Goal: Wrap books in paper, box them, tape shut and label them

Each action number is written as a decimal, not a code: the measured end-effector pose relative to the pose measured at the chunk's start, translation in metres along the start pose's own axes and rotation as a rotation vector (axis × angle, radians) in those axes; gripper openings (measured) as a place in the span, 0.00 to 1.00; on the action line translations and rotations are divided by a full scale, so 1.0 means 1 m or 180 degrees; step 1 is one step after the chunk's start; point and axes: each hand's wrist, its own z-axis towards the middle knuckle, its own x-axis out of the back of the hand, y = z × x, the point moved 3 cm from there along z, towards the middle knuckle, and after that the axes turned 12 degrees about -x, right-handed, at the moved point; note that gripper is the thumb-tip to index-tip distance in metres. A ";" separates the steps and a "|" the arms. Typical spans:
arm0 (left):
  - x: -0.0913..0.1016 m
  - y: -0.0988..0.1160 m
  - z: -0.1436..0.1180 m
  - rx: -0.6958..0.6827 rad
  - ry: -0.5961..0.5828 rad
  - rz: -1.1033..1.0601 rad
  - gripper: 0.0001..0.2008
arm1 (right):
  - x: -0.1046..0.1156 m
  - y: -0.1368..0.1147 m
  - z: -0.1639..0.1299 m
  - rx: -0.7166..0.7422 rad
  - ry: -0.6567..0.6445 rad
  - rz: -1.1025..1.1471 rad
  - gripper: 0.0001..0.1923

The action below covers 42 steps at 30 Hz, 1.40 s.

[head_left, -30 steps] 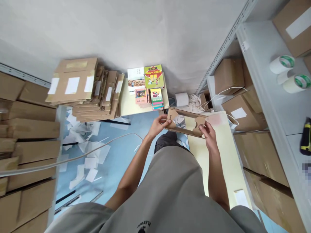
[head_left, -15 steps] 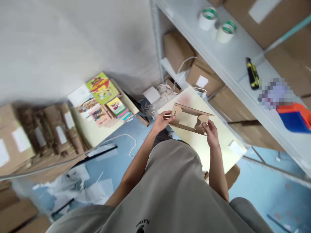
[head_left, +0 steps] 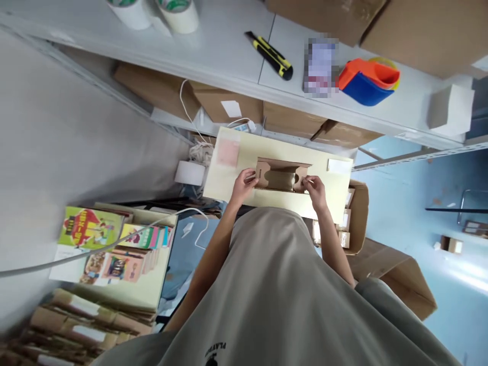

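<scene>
A small brown cardboard box (head_left: 282,165), its top open and its end flaps showing, is held level over the pale yellow table (head_left: 328,195). My left hand (head_left: 245,184) pinches the flap at its left end, thumb inside and fingers along the outer edge. At the opposite end, my right hand (head_left: 314,189) grips the flap with thumb and fingertips. Between the flaps I can see a light bottom or the tabletop; which one, I cannot tell.
Above the table runs a grey shelf (head_left: 224,56) with a box cutter (head_left: 270,56), an orange-and-blue tape dispenser (head_left: 368,81) and tape rolls (head_left: 178,14). Books (head_left: 93,226) lie on a side table at left. An open carton (head_left: 358,218) of small boxes stands right of the table.
My view has swung right, so the shelf now lies straight across the top. Both hands still hold the box, which now sits more level, and its end flaps have shifted.
</scene>
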 end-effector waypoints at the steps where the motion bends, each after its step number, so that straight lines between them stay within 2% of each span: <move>1: 0.000 0.000 0.001 0.0003 -0.0050 0.0038 0.31 | 0.001 0.000 -0.001 0.0016 -0.0013 -0.0069 0.30; 4: 0.005 0.006 0.000 -0.0050 -0.0331 0.0217 0.24 | 0.005 -0.004 -0.009 0.0037 -0.0167 -0.0231 0.31; 7: 0.015 0.016 -0.005 -0.0239 -0.0707 0.0423 0.20 | 0.011 -0.006 -0.016 -0.0038 -0.0560 -0.0265 0.38; 10: 0.020 0.024 -0.012 -0.0338 -0.1148 0.0522 0.24 | 0.018 -0.002 -0.017 -0.0150 -0.0816 -0.0238 0.42; 12: 0.020 0.026 -0.014 -0.0337 -0.1307 0.0554 0.28 | 0.020 0.001 -0.012 -0.0083 -0.0732 -0.0311 0.37; 15: 0.016 0.024 -0.008 -0.0379 -0.1098 0.0784 0.22 | 0.019 0.004 -0.003 0.0072 -0.0406 -0.0422 0.34; 18: 0.010 0.021 0.003 -0.0456 -0.0623 0.1135 0.21 | 0.016 0.004 0.006 0.0130 -0.0084 -0.0380 0.40; 21: 0.004 0.027 0.011 -0.0781 -0.0454 0.1321 0.39 | 0.015 -0.002 0.010 0.0285 -0.0013 -0.0493 0.58; 23: 0.001 0.035 0.013 -0.1053 -0.0605 0.1456 0.43 | 0.016 -0.009 0.010 0.0474 -0.0053 -0.0682 0.60; 25: 0.001 0.043 0.014 -0.1193 -0.0703 0.1599 0.39 | 0.019 -0.016 0.010 0.0660 -0.0107 -0.0846 0.55; 27: 0.003 0.048 0.013 -0.1225 -0.0642 0.1710 0.32 | 0.021 -0.022 0.009 0.0778 -0.0155 -0.0948 0.45; 31: 0.005 0.048 0.009 -0.1214 -0.0615 0.1857 0.18 | 0.024 -0.024 0.008 0.0810 -0.0218 -0.1102 0.30; 33: 0.003 0.046 0.006 -0.1184 -0.0693 0.1857 0.14 | 0.024 -0.023 0.008 0.0769 -0.0266 -0.1109 0.29; 39: -0.001 0.047 0.004 -0.1115 -0.0730 0.1582 0.18 | 0.025 -0.024 0.008 0.0779 -0.0204 -0.0932 0.30; 42: 0.001 0.045 0.008 -0.1100 -0.0714 0.1605 0.16 | 0.026 -0.024 0.013 0.0795 -0.0194 -0.0985 0.29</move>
